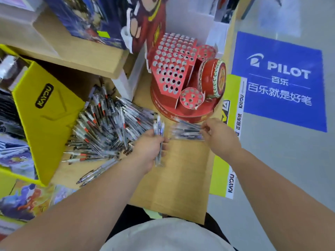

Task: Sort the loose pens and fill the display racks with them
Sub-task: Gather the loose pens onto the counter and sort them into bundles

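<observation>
A big heap of loose clear pens (pixel 107 125) with red and dark parts lies on the wooden counter (pixel 177 178), left of centre. My left hand (pixel 146 151) grips a small bunch of clear pens (pixel 159 131) that stands upright at the heap's right edge. My right hand (pixel 217 134) pinches the right ends of a row of sorted pens (pixel 186 131) lying flat on the counter. Behind both hands stands the red display rack (pixel 183 75), its many round holes empty.
A yellow KAYOU box (pixel 47 113) stands to the left, with picture cards (pixel 27 198) below it. A wooden shelf (pixel 76 49) with printed boxes is at the back left. The counter's right edge has a yellow strip (pixel 224 160); beyond it lies grey floor with a blue PILOT sign (pixel 282 78).
</observation>
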{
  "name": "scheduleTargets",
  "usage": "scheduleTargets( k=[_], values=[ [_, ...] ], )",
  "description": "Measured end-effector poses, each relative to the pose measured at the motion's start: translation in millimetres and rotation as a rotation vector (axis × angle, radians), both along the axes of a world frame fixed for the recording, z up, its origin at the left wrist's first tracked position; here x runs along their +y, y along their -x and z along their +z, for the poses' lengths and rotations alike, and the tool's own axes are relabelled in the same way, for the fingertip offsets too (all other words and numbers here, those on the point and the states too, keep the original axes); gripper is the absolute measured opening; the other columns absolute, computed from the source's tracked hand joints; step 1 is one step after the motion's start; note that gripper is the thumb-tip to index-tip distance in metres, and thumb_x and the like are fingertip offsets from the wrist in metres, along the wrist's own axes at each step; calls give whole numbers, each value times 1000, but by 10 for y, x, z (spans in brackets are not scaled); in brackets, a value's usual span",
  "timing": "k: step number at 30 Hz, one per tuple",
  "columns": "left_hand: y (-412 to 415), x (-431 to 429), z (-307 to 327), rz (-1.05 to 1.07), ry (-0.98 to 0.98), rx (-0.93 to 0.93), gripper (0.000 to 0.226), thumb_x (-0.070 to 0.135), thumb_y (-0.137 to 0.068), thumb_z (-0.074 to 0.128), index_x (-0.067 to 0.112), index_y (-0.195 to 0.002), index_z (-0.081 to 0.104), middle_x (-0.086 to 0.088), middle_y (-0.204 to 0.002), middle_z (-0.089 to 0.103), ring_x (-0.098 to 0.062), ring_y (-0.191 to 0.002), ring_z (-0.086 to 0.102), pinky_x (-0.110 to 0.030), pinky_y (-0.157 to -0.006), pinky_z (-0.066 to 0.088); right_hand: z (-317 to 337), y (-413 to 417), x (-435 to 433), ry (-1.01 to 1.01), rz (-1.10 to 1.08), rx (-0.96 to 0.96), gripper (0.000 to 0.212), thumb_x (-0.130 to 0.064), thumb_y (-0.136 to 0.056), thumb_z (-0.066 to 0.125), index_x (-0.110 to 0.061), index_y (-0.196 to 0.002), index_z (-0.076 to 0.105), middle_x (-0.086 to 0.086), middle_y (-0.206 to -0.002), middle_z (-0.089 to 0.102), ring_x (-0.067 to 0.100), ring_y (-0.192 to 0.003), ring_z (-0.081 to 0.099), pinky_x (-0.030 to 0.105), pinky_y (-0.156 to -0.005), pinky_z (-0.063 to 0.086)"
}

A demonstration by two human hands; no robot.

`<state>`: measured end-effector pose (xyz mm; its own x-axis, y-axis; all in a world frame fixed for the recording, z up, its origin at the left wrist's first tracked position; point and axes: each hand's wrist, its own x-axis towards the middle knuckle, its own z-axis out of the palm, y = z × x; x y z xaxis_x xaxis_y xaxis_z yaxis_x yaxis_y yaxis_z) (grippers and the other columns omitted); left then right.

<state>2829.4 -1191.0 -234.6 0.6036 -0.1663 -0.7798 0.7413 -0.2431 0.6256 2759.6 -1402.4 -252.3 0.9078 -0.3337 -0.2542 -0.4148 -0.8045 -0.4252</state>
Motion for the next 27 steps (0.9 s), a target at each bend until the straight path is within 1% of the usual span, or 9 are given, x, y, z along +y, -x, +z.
scheduleTargets(
  k=[4, 6, 10, 12, 15, 18, 21, 24, 27],
  values=[
    [-16, 23, -93, -141, -87, -78, 39, 4, -100, 51, 19, -136, 54, -3, -102, 73, -17, -74, 62, -34, -63, 50, -80, -118, -66, 79, 17, -21, 9, -21, -96, 59, -18, -104, 64, 0, -112, 58, 30, -86, 63, 39, -68, 52],
    [-2, 41, -96, -267, -131, -149, 37, 6, -102, 49, 26, -132, 54, 0, -102, 72, -17, -75, 61, -34, -65, 49, -145, -142, -55, 99, 21, -7, 10, -24, -97, 58, -19, -104, 63, -1, -115, 56, 30, -87, 63, 37, -64, 50],
    [4, 15, -123, -607, -260, -402, 20, 11, -103, 50, 30, -98, 57, -5, -100, 66, -22, -72, 59, -28, -58, 42, -204, -125, -34, 94, -44, -29, 18, -24, -95, 61, -21, -112, 63, 0, -121, 54, 33, -88, 63, 37, -64, 51],
    [-24, -51, -144, -761, -298, -542, 17, 11, -103, 51, 22, -112, 60, -7, -99, 63, -19, -73, 56, -29, -57, 38, -203, -88, -30, 45, -106, -76, 22, -27, -93, 64, -21, -115, 63, 2, -118, 55, 32, -87, 63, 37, -66, 51],
    [-100, -219, -182, -944, -341, -751, 30, 6, -100, 53, 13, -127, 60, -2, -99, 58, -23, -89, 57, -32, -68, 39, -245, 19, -59, -47, -243, -123, 22, -37, -95, 61, -19, -108, 65, 1, -99, 59, 25, -83, 62, 38, -68, 51],
    [-190, -446, -243, -1046, -345, -880, 40, 6, -96, 52, 22, -132, 60, 0, -109, 55, -26, -100, 56, -39, -81, 50, -274, 149, -101, -244, -433, -62, 22, -39, -97, 58, -19, -105, 63, -1, -86, 63, 22, -81, 62, 35, -69, 50],
    [-256, -684, -322, -1159, -397, -963, 50, 1, -93, 55, 26, -137, 58, 0, -112, 53, -25, -104, 58, -38, -81, 49, -306, 232, -96, -442, -595, -20, 19, -34, -94, 62, -21, -106, 57, -4, -83, 67, 25, -81, 68, 43, -75, 56],
    [-291, -845, -373, -1252, -481, -1032, 49, -1, -91, 56, 24, -133, 60, -2, -108, 54, -26, -100, 58, -33, -73, 40, -337, 237, -75, -520, -652, -46, 38, -32, -90, 68, -24, -123, 49, -9, -83, 68, 20, -83, 69, 49, -81, 56],
    [-281, -895, -407, -1229, -521, -1095, 39, 3, -92, 57, 22, -125, 64, -4, -105, 56, -29, -101, 57, -36, -75, 43, -319, 221, -33, -517, -584, -33, 69, -26, -88, 69, -22, -148, 34, -14, -84, 67, 14, -91, 67, 43, -86, 54]
  ],
)
